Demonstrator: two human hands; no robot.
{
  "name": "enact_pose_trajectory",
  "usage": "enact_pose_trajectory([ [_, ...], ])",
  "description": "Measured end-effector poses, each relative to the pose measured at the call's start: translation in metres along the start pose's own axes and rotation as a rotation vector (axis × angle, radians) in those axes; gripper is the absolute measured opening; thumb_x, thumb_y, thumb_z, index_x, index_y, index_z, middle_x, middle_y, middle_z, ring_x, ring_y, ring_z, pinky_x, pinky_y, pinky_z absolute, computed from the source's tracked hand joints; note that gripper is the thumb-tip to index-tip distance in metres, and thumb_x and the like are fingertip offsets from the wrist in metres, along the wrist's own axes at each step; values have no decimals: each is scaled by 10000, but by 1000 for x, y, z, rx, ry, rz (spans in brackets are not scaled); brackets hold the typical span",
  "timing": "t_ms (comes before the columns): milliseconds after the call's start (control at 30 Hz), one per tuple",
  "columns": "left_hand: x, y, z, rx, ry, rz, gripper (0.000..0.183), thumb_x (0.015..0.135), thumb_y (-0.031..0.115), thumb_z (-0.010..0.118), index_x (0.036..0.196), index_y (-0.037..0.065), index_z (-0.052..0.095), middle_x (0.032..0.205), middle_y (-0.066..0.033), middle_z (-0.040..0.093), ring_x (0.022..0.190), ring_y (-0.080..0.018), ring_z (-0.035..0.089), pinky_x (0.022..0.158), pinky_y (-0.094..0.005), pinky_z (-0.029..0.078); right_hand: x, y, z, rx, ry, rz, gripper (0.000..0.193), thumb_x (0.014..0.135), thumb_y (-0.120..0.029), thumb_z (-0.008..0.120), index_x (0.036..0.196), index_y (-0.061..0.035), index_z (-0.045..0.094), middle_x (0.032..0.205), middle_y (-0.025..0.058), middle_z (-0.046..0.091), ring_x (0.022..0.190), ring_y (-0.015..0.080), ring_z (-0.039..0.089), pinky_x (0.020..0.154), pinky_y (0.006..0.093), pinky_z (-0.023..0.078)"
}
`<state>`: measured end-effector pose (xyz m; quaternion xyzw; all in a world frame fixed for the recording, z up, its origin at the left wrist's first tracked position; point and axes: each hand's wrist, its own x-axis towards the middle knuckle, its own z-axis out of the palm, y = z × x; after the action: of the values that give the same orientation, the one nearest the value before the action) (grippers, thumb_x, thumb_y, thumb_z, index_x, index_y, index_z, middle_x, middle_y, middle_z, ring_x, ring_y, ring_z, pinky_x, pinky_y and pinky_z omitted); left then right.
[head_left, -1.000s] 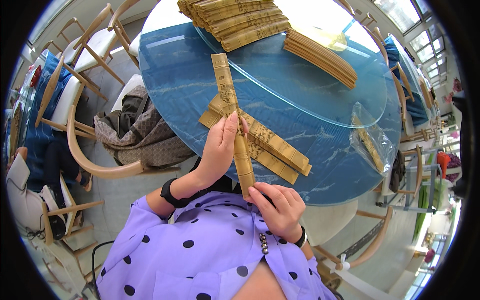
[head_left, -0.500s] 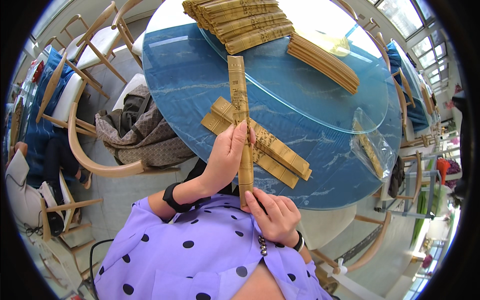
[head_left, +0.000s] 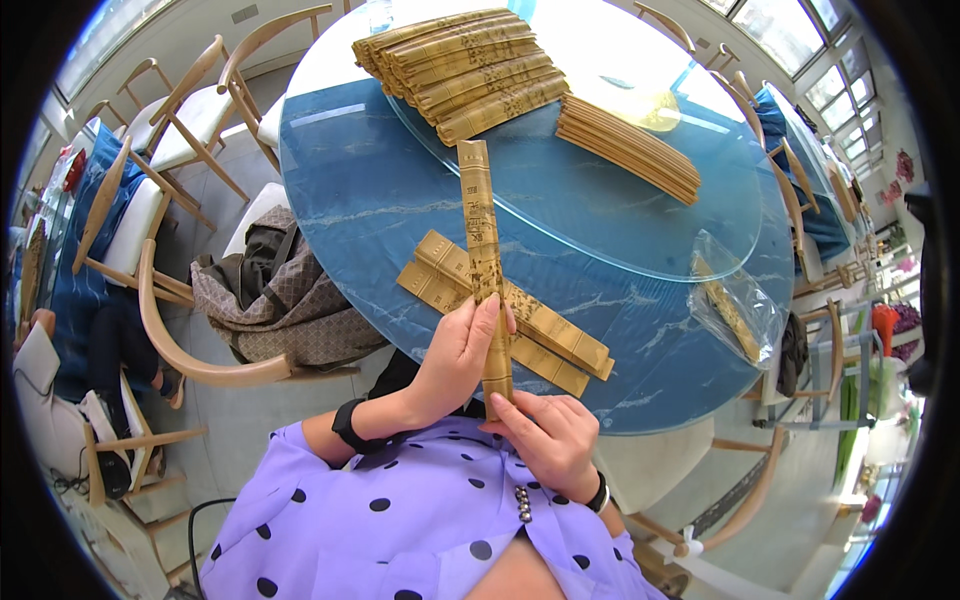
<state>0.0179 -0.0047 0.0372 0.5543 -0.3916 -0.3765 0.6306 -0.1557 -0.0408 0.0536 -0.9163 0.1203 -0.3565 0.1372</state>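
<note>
A long, narrow gold paper sleeve [head_left: 478, 215] with dark print stands tilted up before me, its far end over the table. My left hand [head_left: 463, 350] is closed around its lower middle, thumb on top. At the near end, my right hand [head_left: 552, 438] pinches the sleeve between thumb and fingers. Beyond my left hand, two similar gold sleeves [head_left: 562, 338] lie crosswise on the blue table, overlapping each other and partly hidden by the held one. What is inside the held sleeve, if anything, cannot be seen.
A glass turntable [head_left: 560, 225] on the round blue table [head_left: 350, 200] carries a pile of gold sleeves [head_left: 460, 75] and a stack of brown strips [head_left: 628, 148]. A clear plastic bag [head_left: 735, 310] lies at right. A patterned bag [head_left: 290, 300] rests on a chair [head_left: 215, 372] at left.
The whole view has shifted slightly, with the table appearing lower. Both hands keep their hold on the gold sleeve, which sits a little lower in the picture.
</note>
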Motion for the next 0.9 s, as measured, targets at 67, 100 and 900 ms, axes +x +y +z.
enact_pose_trajectory([
  [67,-4,-2,2,4,-52,-23,379,1125,323,381,961,44,579,867,-22,563,800,-105,508,739,-272,440,5,1,0,12,12,14,409,699,-207,883,1060,-61,758,880,51,715,680,181,668,578,297,501],
  [100,-5,-2,3,4,-75,-43,366,1123,315,391,965,44,580,872,-22,565,804,-105,509,740,-272,441,5,2,1,26,5,22,399,733,-218,869,1080,-58,753,883,55,709,685,176,666,585,292,502],
  [900,326,22,-127,1389,-2,649,325,981,120,561,1268,2,656,1029,-184,642,982,-360,655,890,-422,526,87,231,-85,-424,-219,100,117,888,-143,710,973,-64,725,853,78,667,819,282,683,715,388,564],
])
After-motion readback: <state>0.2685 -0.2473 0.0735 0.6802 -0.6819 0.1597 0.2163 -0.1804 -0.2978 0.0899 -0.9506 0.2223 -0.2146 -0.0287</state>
